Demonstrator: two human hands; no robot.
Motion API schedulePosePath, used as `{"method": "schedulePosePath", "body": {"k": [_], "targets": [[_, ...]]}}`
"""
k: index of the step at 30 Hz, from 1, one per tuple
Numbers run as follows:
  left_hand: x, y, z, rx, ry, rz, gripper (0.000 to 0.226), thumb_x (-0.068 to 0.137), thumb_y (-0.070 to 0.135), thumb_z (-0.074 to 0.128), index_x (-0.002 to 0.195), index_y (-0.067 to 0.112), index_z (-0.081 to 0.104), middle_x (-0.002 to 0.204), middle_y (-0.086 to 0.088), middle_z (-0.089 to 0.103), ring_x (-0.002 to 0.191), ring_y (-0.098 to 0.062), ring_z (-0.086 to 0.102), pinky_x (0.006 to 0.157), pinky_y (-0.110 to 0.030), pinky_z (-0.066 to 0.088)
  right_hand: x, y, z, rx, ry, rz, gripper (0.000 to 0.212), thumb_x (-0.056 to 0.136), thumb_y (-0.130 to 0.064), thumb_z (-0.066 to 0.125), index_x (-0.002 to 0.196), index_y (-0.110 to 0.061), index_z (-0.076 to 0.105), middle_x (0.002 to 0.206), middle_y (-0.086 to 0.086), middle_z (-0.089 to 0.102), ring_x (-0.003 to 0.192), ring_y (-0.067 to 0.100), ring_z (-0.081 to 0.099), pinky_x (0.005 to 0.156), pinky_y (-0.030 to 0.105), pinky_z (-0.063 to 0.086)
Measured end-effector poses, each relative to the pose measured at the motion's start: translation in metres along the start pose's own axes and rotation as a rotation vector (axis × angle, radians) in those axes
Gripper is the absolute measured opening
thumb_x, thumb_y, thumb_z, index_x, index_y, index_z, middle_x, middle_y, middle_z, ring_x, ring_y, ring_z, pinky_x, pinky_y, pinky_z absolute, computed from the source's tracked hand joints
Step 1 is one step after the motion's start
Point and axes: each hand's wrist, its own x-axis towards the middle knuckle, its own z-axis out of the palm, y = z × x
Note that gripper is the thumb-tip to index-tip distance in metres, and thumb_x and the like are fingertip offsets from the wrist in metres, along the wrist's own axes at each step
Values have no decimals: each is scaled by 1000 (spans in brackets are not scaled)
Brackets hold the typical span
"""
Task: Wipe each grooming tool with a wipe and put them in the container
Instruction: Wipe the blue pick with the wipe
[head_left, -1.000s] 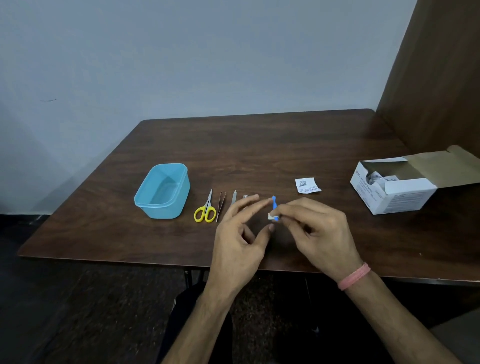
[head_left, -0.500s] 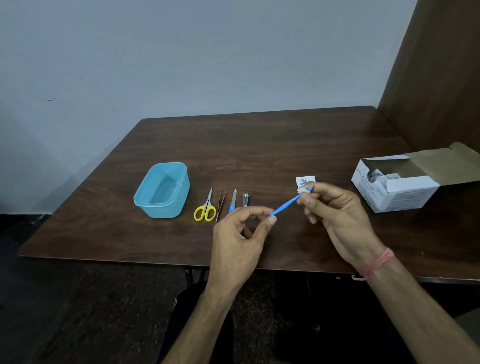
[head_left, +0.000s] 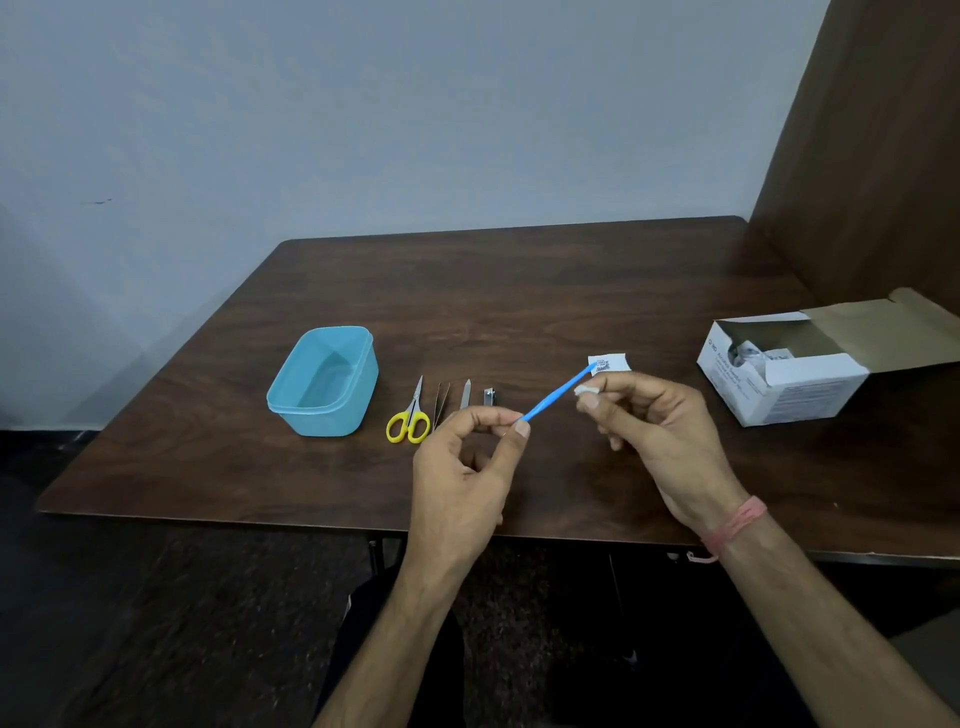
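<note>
Five grooming tools (head_left: 410, 415), one container (head_left: 322, 382), one box (head_left: 779, 376).

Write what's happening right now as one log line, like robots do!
step: wiping | left hand: pinches blue tool | right hand: rubs wipe on it | container: empty | table: scissors, three tools waiting

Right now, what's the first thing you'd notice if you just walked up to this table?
Probably the thin blue tool held up over the table's near middle: the left hand pinches its near end while the right hand holds a small white wipe beside its far end. Next, the bright blue container on the left, with yellow-handled scissors lying just right of it.
</note>
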Motion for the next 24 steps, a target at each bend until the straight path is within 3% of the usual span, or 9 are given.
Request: {"method": "schedulePosePath", "body": {"k": [6, 10, 14, 19, 24], "targets": [[0, -1, 2, 26, -10, 18, 11, 100, 19, 85, 95, 30, 86, 83, 6, 72, 50, -11, 48, 44, -24, 40, 0, -5, -3, 143, 146, 12, 15, 93, -15, 79, 106, -8, 76, 114, 20, 80, 72, 18, 69, 54, 24, 54], [1, -2, 1, 28, -7, 13, 12, 100, 19, 85, 95, 30, 86, 82, 7, 71, 52, -13, 48, 45, -24, 39, -3, -5, 3, 50, 97, 33, 14, 87, -15, 81, 100, -9, 78, 102, 19, 82, 73, 22, 77, 64, 28, 64], [0, -3, 0, -71, 20, -22, 8, 105, 21, 80, 98, 23, 83, 74, -7, 62, 44, -15, 42, 41, -24, 39, -4, -7, 8, 8, 74, 64, 17, 83, -17, 84, 97, -8, 79, 96, 18, 83, 74, 25, 80, 69, 28, 66], [5, -1, -1, -259, 53, -49, 8, 104, 15, 79, 110, 10, 82, 91, -11, 79, 44, -8, 46, 39, -25, 45, -3, -8, 25, 7, 46, 106, 10, 94, -9, 80, 103, -7, 77, 93, 12, 84, 72, 21, 81, 62, 26, 63], [11, 0, -3, -361, 120, -68, 14, 101, 19, 82, 109, 7, 84, 82, -2, 76, 45, -10, 42, 40, -24, 42, -13, -7, 62, 92, 95, 175, 12, 100, -8, 77, 111, -3, 74, 97, 13, 84, 69, 19, 79, 55, 25, 61]]}}
